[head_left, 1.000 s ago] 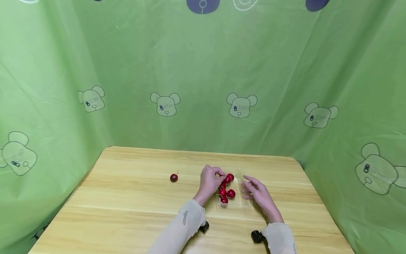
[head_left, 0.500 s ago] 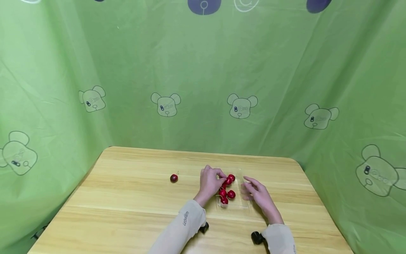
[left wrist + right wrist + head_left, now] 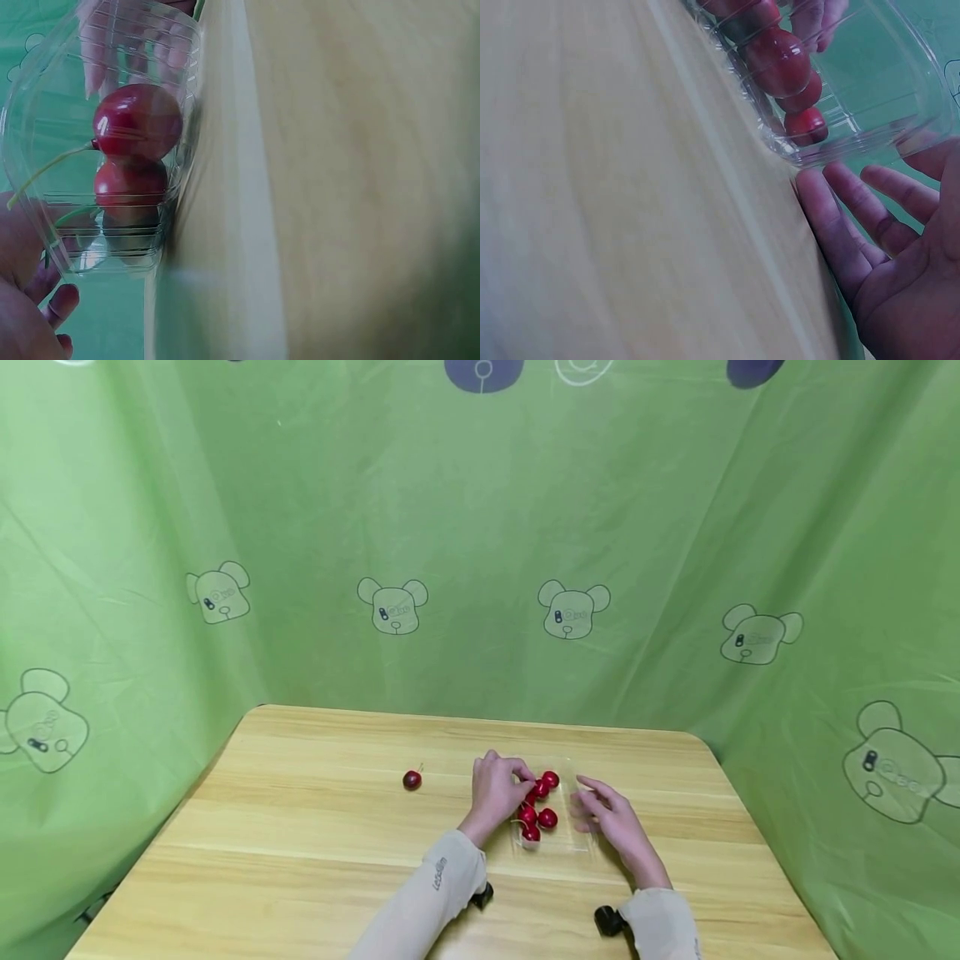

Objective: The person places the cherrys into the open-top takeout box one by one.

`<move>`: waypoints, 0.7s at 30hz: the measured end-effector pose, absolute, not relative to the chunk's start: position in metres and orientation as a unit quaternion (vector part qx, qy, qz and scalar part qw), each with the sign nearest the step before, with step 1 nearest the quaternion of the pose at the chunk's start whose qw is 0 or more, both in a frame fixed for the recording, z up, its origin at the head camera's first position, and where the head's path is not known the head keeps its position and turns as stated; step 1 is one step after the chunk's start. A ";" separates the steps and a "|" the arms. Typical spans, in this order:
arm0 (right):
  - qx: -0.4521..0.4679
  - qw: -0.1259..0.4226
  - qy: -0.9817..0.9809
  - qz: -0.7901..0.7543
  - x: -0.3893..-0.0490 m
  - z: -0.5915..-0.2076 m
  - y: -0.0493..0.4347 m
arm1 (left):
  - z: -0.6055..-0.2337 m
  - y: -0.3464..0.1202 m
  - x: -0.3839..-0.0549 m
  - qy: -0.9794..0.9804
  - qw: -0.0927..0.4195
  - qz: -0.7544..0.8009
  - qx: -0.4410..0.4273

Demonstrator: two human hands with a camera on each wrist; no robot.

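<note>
Several red cherries [image 3: 547, 818] lie in a clear plastic box [image 3: 573, 843], mostly along its left half. My left hand [image 3: 493, 797] reaches over the box's left side; thumb and forefinger come together at a cherry [image 3: 542, 790], pinching it at its edge. What exactly lies between those fingertips is hidden. In the left wrist view a green stem [image 3: 46, 171] pokes out from one cherry [image 3: 139, 120]. At the box's right end my right hand [image 3: 611, 818] rests its fairly straight fingers [image 3: 866, 206] and thumb by the wall, gripping nothing.
A single dark cherry [image 3: 412, 780] with its stem lies on the wooden table [image 3: 322, 827], left of the box. Green curtain [image 3: 480, 527] with bear drawings hangs behind and along both sides. Black wrist devices [image 3: 608, 921] sit under the sleeves.
Two cherries by my left fingertips have shifted slightly to the right inside the box. Both hands stay almost in place.
</note>
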State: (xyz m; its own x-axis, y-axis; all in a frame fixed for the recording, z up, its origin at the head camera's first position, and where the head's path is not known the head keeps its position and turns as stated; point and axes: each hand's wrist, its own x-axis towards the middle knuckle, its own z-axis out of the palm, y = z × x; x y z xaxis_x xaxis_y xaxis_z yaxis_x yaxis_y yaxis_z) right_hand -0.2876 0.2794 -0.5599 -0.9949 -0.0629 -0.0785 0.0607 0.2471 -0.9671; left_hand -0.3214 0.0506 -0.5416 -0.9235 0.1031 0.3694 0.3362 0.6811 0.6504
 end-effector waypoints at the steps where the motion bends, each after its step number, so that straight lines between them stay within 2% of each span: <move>1: 0.001 0.050 0.788 -0.614 -0.288 -0.560 0.279 | -0.541 0.050 -0.321 -0.904 0.154 -0.380 -0.122; 21: 0.002 0.054 0.784 -0.618 -0.288 -0.560 0.279 | -0.541 0.049 -0.319 -0.899 0.164 -0.393 -0.103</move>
